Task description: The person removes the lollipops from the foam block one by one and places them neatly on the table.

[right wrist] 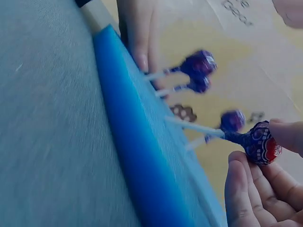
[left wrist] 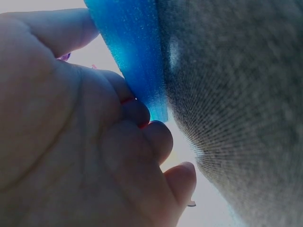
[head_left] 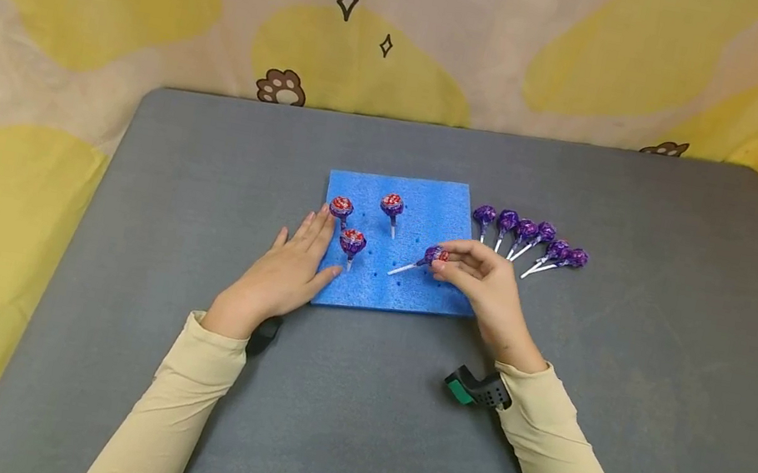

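A blue foam board (head_left: 406,296) with small holes lies on the table. Three wrapped lollipops stand upright in it: one at the back (head_left: 392,205), one by the left edge (head_left: 342,208) and one nearer the front (head_left: 352,243). My left hand (head_left: 281,274) rests at the board's left edge, fingers straight and thumb over the near corner. Above the board my right hand (head_left: 484,289) pinches a lollipop (right wrist: 260,144) by its wrapped head between thumb and fingers. Its white stick slants down and left, the tip close over the foam.
Several purple-wrapped lollipops (head_left: 526,230) lie in a fanned row on the grey table (head_left: 669,364), right of the board. Behind the table hangs a yellow and cream patterned cloth (head_left: 408,72). A dark device with a green part (head_left: 462,390) sits at the right wrist.
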### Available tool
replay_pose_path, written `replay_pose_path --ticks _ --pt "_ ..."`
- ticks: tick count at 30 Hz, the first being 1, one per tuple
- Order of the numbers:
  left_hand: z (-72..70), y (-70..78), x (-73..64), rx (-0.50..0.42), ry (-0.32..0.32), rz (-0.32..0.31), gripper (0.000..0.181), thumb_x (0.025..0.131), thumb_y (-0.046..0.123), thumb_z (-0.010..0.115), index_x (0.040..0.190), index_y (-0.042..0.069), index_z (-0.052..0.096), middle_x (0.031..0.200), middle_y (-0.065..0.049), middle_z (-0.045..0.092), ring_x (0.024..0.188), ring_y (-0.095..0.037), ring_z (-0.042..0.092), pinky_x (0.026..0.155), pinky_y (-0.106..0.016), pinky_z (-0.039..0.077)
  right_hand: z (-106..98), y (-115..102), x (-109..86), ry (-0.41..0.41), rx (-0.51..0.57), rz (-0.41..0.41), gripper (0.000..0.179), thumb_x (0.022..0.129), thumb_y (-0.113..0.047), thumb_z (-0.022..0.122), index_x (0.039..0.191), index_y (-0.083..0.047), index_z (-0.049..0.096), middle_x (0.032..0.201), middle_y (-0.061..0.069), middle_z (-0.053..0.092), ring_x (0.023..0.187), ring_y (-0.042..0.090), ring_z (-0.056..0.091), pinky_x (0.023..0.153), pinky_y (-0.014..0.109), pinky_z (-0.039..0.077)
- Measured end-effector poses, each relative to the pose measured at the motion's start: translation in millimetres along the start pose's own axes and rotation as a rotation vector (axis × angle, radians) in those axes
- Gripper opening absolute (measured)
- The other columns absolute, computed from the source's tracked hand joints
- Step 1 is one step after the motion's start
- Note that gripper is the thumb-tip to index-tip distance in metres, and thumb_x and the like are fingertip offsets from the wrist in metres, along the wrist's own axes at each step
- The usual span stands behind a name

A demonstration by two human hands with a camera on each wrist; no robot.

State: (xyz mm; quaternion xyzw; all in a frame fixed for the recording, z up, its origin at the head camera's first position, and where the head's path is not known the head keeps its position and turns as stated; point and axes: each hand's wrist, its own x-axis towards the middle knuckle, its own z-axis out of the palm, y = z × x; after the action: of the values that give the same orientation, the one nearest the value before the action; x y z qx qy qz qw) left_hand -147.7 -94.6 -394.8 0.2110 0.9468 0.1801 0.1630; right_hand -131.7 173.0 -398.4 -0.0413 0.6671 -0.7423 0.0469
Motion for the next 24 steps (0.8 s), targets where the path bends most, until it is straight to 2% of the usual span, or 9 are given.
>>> replay_pose_path --ticks 3,7,15,24 --pt "0.1 -0.5 0.4 0.000 -0.005 -0.001 0.071 0.101 0.037 0.039 0.150 0.000 0.004 0.156 -0.012 -0.007 0.143 -0.028 -0.005 0.111 -0.053 0.001 -13.6 3.5 -7.0 0.024 0.080 0.005 0.018 0.087 0.010 0.058 0.100 -0.001 0.064 0.086 0.004 0.069 0.077 0.015 0.067 0.075 0.029 0.054" --pt "0.8 -1.5 0.4 -0.002 -0.007 -0.003 0.071 0.100 0.037 0.040 0.150 0.000 0.005 0.156 -0.013 -0.007 0.143 -0.028 -0.005 0.111 -0.053 0.001 -25.8 7.0 -11.6 0.047 0.128 -0.003 0.021 0.088 0.010 0.056 0.095 -0.007 0.066 0.085 0.004 0.069 0.075 0.016 0.067 0.073 0.027 0.054" --pt "1.7 -2.2 0.6 -0.003 -0.007 -0.003 0.071 0.100 0.037 0.039 0.150 0.001 0.004 0.156 -0.012 -0.007 0.143 -0.027 -0.006 0.111 -0.053 0.001 -33.5 8.2 -11.9 0.032 0.128 -0.005 0.019 0.089 0.008 0.056 0.095 -0.007 0.066 0.085 0.005 0.070 0.075 0.016 0.067 0.073 0.028 0.054" --pt "1.0 -0.8 1.9 0.011 -0.004 -0.001 0.071 0.100 0.037 0.039 0.150 0.000 0.004 0.156 -0.013 -0.006 0.143 -0.028 -0.006 0.111 -0.053 0.000 -44.9 2.7 -12.5 0.075 0.150 -0.006 0.018 0.090 0.007 0.056 0.094 -0.007 0.067 0.084 0.005 0.069 0.074 0.017 0.067 0.073 0.028 0.054"
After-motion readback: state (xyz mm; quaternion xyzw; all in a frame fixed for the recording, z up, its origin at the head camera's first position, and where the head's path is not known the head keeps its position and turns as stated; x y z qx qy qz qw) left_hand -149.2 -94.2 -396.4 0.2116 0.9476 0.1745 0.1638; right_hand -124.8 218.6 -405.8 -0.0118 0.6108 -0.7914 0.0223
